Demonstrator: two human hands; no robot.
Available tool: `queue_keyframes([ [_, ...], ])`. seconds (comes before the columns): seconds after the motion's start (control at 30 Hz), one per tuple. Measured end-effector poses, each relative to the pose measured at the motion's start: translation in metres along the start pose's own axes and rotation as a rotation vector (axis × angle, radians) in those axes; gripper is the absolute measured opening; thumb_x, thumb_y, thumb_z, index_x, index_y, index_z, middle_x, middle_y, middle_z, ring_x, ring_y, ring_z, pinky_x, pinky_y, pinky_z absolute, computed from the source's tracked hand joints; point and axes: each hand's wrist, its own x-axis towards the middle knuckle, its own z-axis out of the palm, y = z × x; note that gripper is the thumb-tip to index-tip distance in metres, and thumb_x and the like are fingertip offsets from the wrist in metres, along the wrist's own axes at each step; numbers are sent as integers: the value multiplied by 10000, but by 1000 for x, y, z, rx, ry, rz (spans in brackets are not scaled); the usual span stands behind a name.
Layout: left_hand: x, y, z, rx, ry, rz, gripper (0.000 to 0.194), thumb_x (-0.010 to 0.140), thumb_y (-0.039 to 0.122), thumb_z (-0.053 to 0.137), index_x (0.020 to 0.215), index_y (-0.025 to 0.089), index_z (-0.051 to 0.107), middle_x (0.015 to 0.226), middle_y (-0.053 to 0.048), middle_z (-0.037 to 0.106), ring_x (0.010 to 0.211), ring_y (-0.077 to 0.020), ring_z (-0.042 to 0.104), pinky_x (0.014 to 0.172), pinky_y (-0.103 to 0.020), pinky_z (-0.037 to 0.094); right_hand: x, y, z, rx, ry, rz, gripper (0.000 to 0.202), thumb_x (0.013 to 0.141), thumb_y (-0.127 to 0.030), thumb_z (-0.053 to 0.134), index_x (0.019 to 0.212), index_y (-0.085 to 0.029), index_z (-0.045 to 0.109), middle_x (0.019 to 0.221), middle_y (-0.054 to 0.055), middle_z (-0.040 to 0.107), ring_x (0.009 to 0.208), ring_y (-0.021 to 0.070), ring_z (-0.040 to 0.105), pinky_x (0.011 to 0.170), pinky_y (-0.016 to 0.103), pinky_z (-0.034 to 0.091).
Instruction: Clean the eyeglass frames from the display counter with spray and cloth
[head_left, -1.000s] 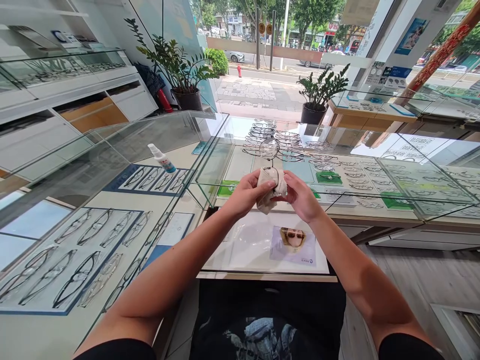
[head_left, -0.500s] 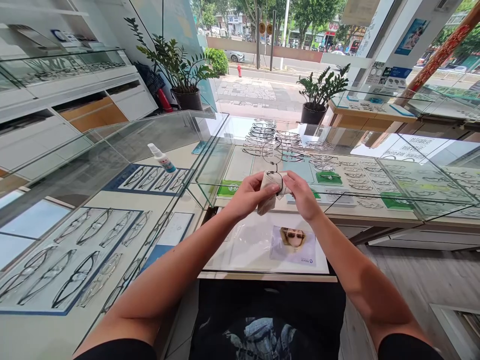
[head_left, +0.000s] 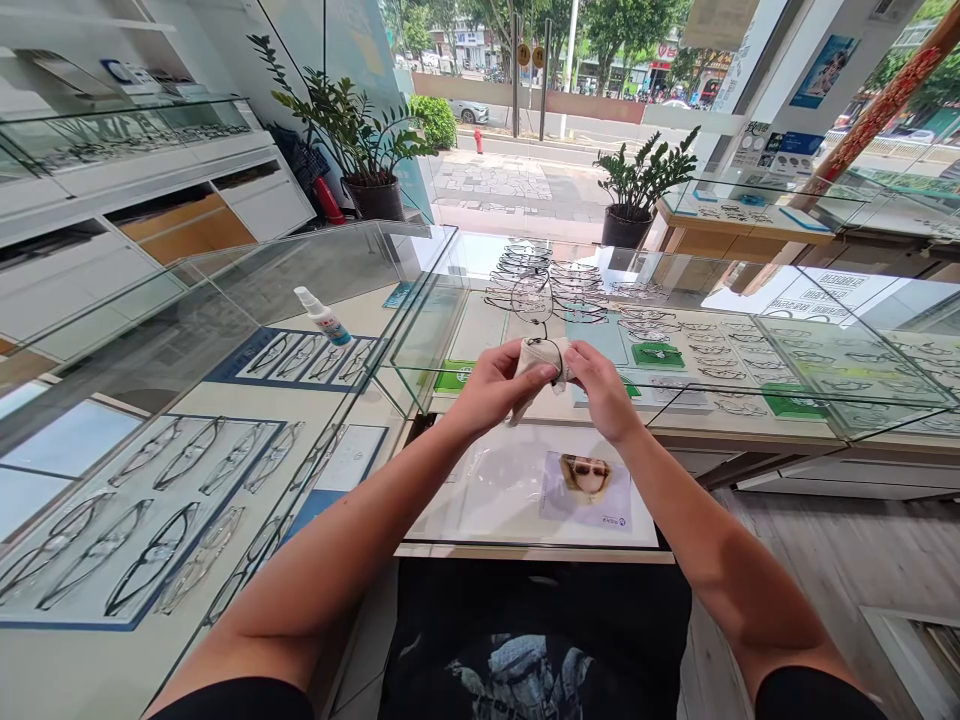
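Eyeglasses with round lenses and a thin dark frame (head_left: 532,297) are held up near the centre, one lens pointing away from the wearer, the other partly wrapped in a beige cloth (head_left: 541,354). Reading a clock centred on the hands, with twelve farthest away: the left hand (head_left: 491,388) grips the cloth from nine o'clock, thumb pressed flat on it. The right hand (head_left: 598,388) is closed on the cloth's edge at three o'clock; what its fingertips touch inside the folds is hidden. At five o'clock, a printed card showing a person in sunglasses (head_left: 587,490) lies on a white counter mat (head_left: 480,500). A white spray bottle (head_left: 324,317) stands at nine o'clock. Rows of eyeglass frames (head_left: 523,258) lie at twelve; a display tray of glasses (head_left: 142,520) sits at eight.
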Motion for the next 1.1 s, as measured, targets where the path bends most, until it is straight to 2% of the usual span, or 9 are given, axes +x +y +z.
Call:
queue_keyframes([
  [0.23, -1, 0, -2, 5, -23, -10, 496, 813, 581, 969, 927, 137, 780, 816, -39, 706, 707, -129, 556, 646, -260, 425, -1, 2, 0, 41, -3, 15, 469, 918, -731, 771, 883, -273, 675, 872, -11, 557, 866, 183, 521, 870, 307, 513],
  [0.33, -1, -2, -4, 5, -44, -41, 507, 826, 602, 953, 931, 141, 768, 805, -42, 693, 682, -124, 536, 606, -252, 402, 0, 6, -1, 111, -15, 53, 458, 892, -734, 792, 929, -283, 722, 891, -7, 620, 872, 187, 564, 846, 299, 530],
  [0.47, -2, -4, -5, 7, -72, -81, 513, 815, 610, 955, 944, 152, 762, 785, -31, 666, 663, -126, 539, 601, -253, 422, 0, 7, -4, 208, -66, 90, 464, 887, -726, 794, 1102, -315, 800, 990, -3, 734, 884, 190, 633, 798, 293, 550],
  [0.6, -3, -2, -1, 0, -125, -61, 503, 822, 604, 949, 975, 159, 774, 875, -46, 685, 727, -142, 577, 646, -264, 455, -1, 0, -2, 246, -112, 74, 471, 899, -708, 777, 1163, -322, 823, 1161, 22, 810, 998, 226, 701, 857, 327, 588],
  [0.8, -4, -3, 2, 98, -197, -33, 498, 887, 620, 889, 942, 153, 724, 772, -5, 586, 699, -129, 498, 651, -264, 403, -2, -5, 6, 311, -30, 131, 438, 834, -644, 844, 1083, -284, 852, 1319, 48, 838, 1102, 254, 733, 907, 357, 599],
  [1.0, -5, -11, 5, 162, -175, 7, 465, 921, 592, 862, 1019, 157, 729, 770, 8, 556, 720, -136, 467, 654, -270, 371, -2, 1, 8, 389, -8, 161, 275, 808, -549, 914, 889, -293, 853, 1350, 39, 849, 1278, 283, 721, 970, 374, 607],
  [1.1, -6, -16, 10, 157, -124, 30, 468, 920, 602, 854, 957, 159, 710, 755, 13, 542, 710, -131, 447, 649, -271, 354, -3, 3, 9, 394, -7, 167, 276, 804, -552, 920, 881, -295, 852, 1370, 47, 845, 1339, 296, 705, 982, 382, 609],
])
